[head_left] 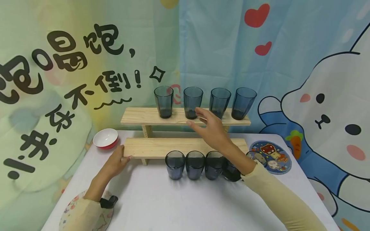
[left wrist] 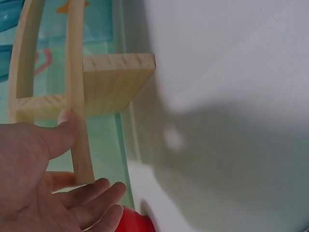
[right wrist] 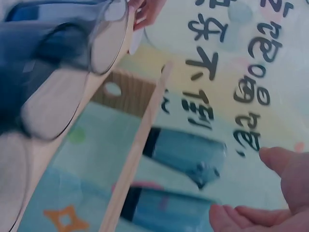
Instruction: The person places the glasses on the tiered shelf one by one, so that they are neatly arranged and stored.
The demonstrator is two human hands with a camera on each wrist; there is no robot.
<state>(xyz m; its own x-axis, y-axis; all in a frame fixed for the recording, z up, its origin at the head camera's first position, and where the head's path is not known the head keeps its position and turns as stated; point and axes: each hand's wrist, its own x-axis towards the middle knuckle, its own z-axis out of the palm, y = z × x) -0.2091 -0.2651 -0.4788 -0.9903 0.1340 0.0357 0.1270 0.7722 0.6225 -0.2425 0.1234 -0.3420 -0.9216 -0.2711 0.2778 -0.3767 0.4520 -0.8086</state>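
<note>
Creased cream sleeve at near right; round floral mat at near left. Tapered, smoky glass tumblers beyond. Grips the grained wooden rack at its lower left end, between thumb and fingers of left hand. Holds nothing with right hand, thumb spread wide, near bluish glasses on the far upper board.

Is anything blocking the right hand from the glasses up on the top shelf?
Nothing visible does. The right hand is open, near the second glass from the left on the top shelf. The front row of glasses stands lower, out of that path.
</note>
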